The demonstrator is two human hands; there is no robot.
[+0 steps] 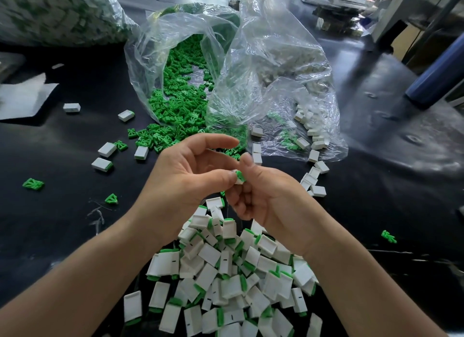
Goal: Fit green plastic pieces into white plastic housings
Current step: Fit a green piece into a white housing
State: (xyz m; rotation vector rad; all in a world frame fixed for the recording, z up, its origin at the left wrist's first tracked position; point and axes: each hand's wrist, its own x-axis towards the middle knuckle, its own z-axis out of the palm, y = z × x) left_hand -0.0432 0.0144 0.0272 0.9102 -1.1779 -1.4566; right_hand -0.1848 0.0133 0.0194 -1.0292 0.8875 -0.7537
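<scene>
Left hand: I see the left hand (pixel 185 171) gripping a white housing (pixel 237 181), its thumb bent onto it and its forefinger stretched above.
Right hand: the right hand (pixel 266 198) pinches the same housing, its fingers curled under it.
Green piece: a green piece (pixel 241 176) sits in the housing's end, between my two thumbs.
Finished pile: a pile (pixel 226 274) of fitted housings lies on the dark table (pixel 50 223) under my wrists.
Supplies: beyond my hands, one clear bag (pixel 180 90) spills green pieces; just to its right, another bag (pixel 288 68) holds white housings.
</scene>
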